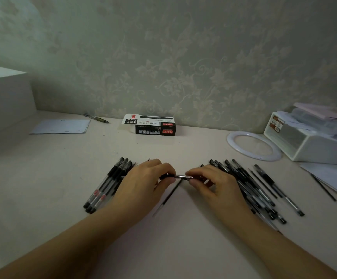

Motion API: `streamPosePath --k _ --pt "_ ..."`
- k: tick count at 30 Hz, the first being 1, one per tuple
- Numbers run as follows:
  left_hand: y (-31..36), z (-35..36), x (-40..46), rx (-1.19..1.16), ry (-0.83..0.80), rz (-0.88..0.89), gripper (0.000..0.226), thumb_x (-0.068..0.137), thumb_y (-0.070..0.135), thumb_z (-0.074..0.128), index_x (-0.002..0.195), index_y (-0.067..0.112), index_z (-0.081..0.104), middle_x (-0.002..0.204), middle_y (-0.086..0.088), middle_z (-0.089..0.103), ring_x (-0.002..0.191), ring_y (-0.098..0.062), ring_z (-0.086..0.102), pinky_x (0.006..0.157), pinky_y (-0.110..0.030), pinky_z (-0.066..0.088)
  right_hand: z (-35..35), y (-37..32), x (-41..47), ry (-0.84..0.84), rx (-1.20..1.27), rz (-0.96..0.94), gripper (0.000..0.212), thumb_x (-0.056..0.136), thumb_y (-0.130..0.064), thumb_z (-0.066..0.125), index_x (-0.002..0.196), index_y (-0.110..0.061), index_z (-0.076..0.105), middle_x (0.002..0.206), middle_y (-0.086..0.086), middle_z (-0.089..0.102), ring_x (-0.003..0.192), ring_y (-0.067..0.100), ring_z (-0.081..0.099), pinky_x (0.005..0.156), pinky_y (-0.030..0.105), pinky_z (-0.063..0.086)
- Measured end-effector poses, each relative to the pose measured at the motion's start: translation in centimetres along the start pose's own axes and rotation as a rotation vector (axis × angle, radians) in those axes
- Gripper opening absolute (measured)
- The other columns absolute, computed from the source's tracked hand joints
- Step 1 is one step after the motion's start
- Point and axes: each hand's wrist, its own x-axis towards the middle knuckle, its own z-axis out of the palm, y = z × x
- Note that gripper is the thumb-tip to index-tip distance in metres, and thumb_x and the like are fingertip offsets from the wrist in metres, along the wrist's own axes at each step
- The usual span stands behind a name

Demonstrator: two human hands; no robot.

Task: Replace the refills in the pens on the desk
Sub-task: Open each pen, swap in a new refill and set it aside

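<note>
We are partway through, as far as the piles tell us. Our left hand (149,178) and right hand (209,180) meet at the middle of the tabletop (42,178), both pinching one pen (180,176): the left fingers (168,172) are clamped on its dark barrel, the right fingers (191,175) curl round its metal tip end, which suggests we are screwing the tip on or off. Which of the two we cannot tell. Just below the pen, toward 6 o'clock, a thin loose refill (167,198) lies slanted on the tabletop, touching neither hand; whether it is the spent one or the fresh one we cannot say. At 9 o'clock of the hands sits a small neat group of pens (107,184), side by side. At 3 o'clock lies a larger, looser heap of pens (252,188), with another bare refill (324,188) further out on some papers. We judge one group done and the other waiting, but not which. A black pen box (153,126) stands open at 12 o'clock, near the wall.
</note>
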Motion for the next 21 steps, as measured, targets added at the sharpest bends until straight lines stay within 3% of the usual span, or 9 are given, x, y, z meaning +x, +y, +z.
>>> streamPosePath --k 7,11,21 --pt "0.07 0.06 -0.06 -0.018 -0.024 0.014 0.013 0.092 0.03 0.061 0.1 0.025 0.07 0.086 0.009 0.061 0.073 -0.008 0.056 0.065 -0.023 0.045 -0.05 -0.39 -0.03 -0.035 0.016 -0.041 0.019 0.088 -0.013 0.072 0.106 -0.019 0.074 0.093 -0.015 0.069 0.09 0.007 0.063 0.077 0.019 0.05" --pt "0.4 0.22 -0.17 -0.042 -0.065 0.053 0.014 0.092 0.03 0.06 0.1 0.027 0.07 0.087 0.011 0.061 0.073 -0.005 0.054 0.065 -0.026 0.047 -0.08 -0.6 -0.05 -0.087 0.057 -0.02 0.009 0.087 -0.016 0.072 0.095 -0.02 0.072 0.086 -0.015 0.07 0.085 0.01 0.065 0.075 0.027 0.052" --pt "0.58 0.18 0.12 -0.067 0.022 0.075 0.011 0.088 0.021 0.066 0.096 0.021 0.073 0.083 0.006 0.064 0.069 -0.008 0.055 0.061 -0.031 0.048 0.11 -0.77 0.16 -0.015 0.19 0.017 0.01 0.084 -0.016 0.076 0.089 -0.024 0.075 0.082 -0.017 0.072 0.083 0.009 0.068 0.077 0.016 0.051"
